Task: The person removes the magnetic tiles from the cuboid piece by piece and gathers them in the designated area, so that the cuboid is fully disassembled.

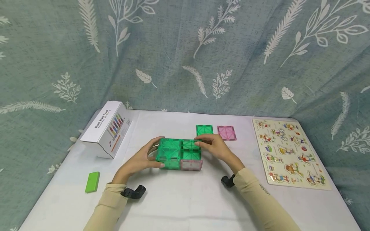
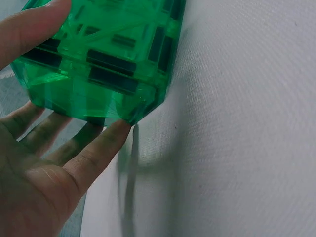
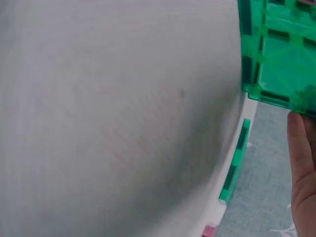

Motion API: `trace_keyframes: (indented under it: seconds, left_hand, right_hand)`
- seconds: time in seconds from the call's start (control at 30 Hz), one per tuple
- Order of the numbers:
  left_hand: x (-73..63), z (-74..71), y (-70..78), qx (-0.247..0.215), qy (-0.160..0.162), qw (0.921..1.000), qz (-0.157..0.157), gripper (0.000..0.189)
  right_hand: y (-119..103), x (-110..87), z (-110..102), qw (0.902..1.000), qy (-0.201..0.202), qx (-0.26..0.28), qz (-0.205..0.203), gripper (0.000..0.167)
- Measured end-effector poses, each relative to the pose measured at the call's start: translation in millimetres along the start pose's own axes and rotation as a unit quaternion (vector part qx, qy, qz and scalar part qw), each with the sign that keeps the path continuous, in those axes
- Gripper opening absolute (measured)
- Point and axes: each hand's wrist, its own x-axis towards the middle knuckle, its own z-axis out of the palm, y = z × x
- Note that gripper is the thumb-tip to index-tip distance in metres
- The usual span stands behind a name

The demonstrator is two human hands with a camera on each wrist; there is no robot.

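Note:
A box-like structure of translucent green magnetic tiles [image 1: 169, 148] stands in the middle of the table, with a pink tile [image 1: 191, 165] upright on its front right side. My left hand [image 1: 140, 158] grips its left end, thumb at the front and fingers spread behind. In the left wrist view, the fingertips of that hand [image 2: 44, 168] touch the edge of the green structure [image 2: 113, 59]. My right hand [image 1: 215, 147] pinches the back right edge with thumb and index finger. One fingertip of the hand [image 3: 302, 158] meets the green tile edge [image 3: 279, 61] in the right wrist view.
Behind the structure lie a loose green tile [image 1: 204, 129] and a loose pink tile [image 1: 226, 132]. A white box [image 1: 105, 128] stands at the back left, with a green block [image 1: 92, 182] nearer the front. To the right lies a picture puzzle board [image 1: 289, 154].

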Motion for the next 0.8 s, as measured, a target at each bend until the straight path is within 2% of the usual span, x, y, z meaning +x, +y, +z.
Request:
trace_keyframes:
  seconds: [0.2, 0.53, 0.8]
  left_hand:
    - [-0.4, -0.1, -0.6, -0.002, -0.003, 1.0000, -0.003, 0.105]
    - [0.0, -0.1, 2.6, 0.002, -0.001, 0.9999, -0.014, 0.103]
    - [-2.3, -0.7, 4.9, -0.006, 0.004, 0.9997, -0.021, 0.104]
  right_hand:
    - [5.0, 1.3, 5.8, 0.9998, -0.001, -0.002, 0.018, 0.028]
    - [6.3, 1.4, 4.4, 0.9998, 0.005, 0.018, 0.012, 0.027]
    - [7.2, 4.1, 5.7, 0.9984, 0.018, 0.041, 0.036, 0.028]
